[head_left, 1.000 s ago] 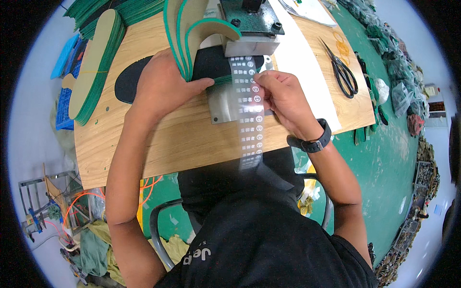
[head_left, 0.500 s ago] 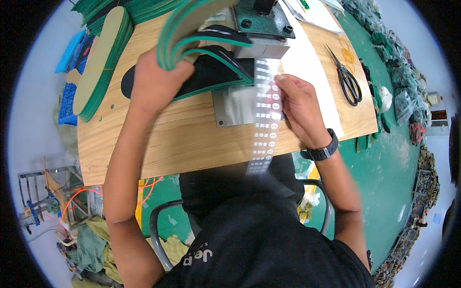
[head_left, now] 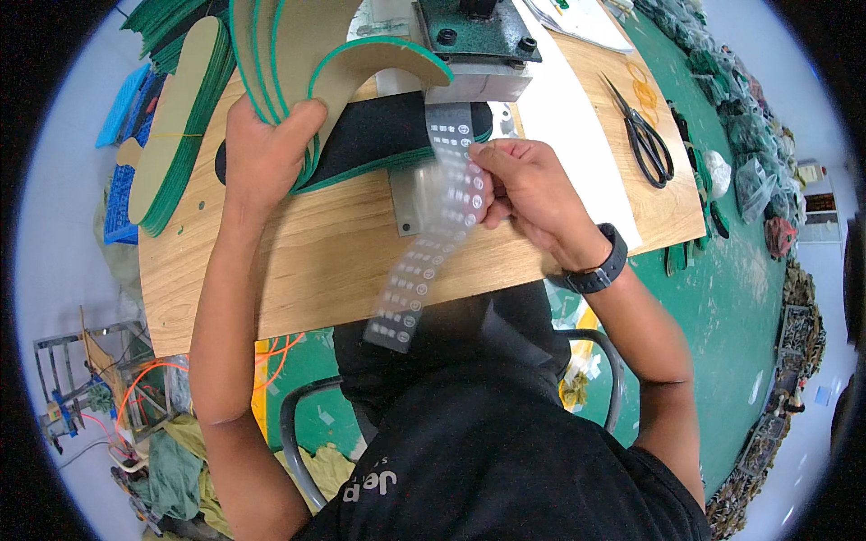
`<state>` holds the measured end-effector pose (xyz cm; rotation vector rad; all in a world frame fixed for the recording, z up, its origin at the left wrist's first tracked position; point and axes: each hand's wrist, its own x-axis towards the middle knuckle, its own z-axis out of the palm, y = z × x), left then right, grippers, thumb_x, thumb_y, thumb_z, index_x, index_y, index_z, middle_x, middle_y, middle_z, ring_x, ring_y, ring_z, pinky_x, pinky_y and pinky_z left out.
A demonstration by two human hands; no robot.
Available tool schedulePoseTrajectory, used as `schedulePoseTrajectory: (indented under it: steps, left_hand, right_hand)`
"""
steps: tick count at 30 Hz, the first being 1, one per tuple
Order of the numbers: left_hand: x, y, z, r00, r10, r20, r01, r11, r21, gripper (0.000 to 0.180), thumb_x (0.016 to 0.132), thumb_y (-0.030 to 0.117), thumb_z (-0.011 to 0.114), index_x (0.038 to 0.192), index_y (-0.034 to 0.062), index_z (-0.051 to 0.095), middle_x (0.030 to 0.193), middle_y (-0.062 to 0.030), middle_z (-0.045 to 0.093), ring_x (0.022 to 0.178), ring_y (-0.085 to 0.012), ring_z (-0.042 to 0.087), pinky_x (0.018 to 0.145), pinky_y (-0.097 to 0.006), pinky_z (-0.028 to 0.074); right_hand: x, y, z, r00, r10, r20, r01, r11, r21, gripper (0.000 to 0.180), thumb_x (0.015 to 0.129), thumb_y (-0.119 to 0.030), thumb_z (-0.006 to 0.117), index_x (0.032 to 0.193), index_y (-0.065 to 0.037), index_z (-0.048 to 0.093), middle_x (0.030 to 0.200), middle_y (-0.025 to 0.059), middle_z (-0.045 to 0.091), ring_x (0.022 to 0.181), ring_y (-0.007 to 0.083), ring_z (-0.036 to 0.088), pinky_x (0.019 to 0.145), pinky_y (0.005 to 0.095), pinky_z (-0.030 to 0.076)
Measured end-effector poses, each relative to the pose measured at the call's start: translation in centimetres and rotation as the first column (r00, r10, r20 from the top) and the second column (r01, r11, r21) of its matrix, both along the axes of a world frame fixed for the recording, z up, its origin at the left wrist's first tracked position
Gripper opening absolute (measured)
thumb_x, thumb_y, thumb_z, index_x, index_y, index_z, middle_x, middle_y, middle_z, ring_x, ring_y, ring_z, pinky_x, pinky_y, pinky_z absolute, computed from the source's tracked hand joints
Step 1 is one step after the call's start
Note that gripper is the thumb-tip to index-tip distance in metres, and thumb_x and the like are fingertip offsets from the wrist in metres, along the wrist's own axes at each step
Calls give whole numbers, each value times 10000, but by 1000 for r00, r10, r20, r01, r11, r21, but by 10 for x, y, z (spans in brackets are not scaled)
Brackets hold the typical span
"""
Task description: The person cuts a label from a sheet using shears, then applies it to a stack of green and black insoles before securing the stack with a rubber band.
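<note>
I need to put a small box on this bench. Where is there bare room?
Bare wood lies at the near edge, between the left forearm and the label strip. The white sheet left of the scissors is free. Insoles and the press crowd the far side.

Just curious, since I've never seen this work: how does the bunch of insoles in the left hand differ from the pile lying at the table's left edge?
The bunch is lifted and fanned out, gripped by the left hand; the pile lies flat and neatly stacked, with no hand on it. The bunch sits beside the press; the pile rests apart, near the edge of the table. Both are tan insoles with green edges.
</note>
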<state>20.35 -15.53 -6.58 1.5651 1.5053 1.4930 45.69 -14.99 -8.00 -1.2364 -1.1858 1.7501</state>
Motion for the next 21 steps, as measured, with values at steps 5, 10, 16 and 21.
schedulePoseTrajectory:
  steps: [5,10,16,21]
  left_hand:
    - [-5,3,-2,998,-10,-66,9,1000,-27,152,765,167,615,759,16,606,656,10,562,617,-76,488,595,-259,425]
    - [-3,2,-4,998,-19,-57,20,1000,5,158,771,174,617,772,16,610,670,11,573,628,-77,492,607,-263,432]
    - [-3,1,-2,998,-32,-55,32,999,-3,156,775,173,615,783,18,615,673,11,574,630,-76,491,611,-263,434]
    - [-8,2,-3,996,-32,-79,29,999,-40,143,769,162,611,754,20,609,672,10,577,627,-77,492,611,-261,434]
  right_hand:
    - [-2,6,4,995,-19,98,13,998,67,281,950,-181,525,728,-21,584,557,37,580,413,81,519,367,168,409]
    - [-5,5,0,992,-9,125,-2,996,85,271,940,-186,549,728,-22,587,561,33,576,395,70,496,365,167,394]
    - [-3,7,-1,990,-30,140,13,993,118,273,939,-184,553,722,-21,586,561,37,582,387,72,491,360,168,389]
    - [-4,9,-1,983,-46,177,27,994,109,264,933,-181,566,730,-15,591,564,39,588,384,70,489,356,166,379]
